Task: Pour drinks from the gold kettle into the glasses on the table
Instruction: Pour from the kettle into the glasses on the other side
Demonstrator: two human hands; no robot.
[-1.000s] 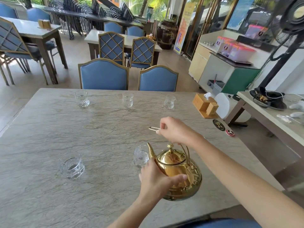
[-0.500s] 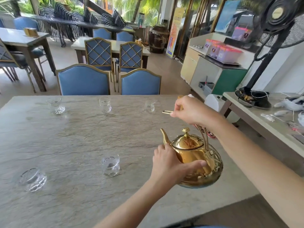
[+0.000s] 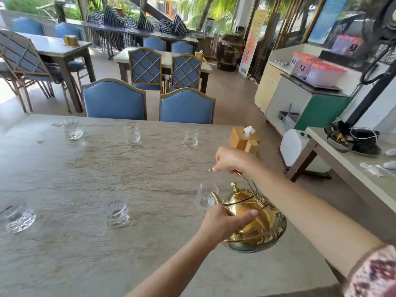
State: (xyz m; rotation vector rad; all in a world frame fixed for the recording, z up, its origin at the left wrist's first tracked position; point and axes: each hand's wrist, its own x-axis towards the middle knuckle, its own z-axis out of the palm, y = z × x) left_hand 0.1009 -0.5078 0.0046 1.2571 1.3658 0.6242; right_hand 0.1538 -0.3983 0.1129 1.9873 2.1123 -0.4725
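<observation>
Right hand closed round the handle, left hand cupped against the belly of the gold kettle. Now tipped forward off the table, spout right at the nearest glass, unlike half a second back. Looks about ready to pour; five other glasses waiting.

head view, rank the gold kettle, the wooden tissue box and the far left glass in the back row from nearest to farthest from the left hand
1. gold kettle: in contact, the left hand steadies its body.
2. wooden tissue box: beyond, by the table's right edge.
3. far left glass in the back row: farthest, across the table to the left.
</observation>
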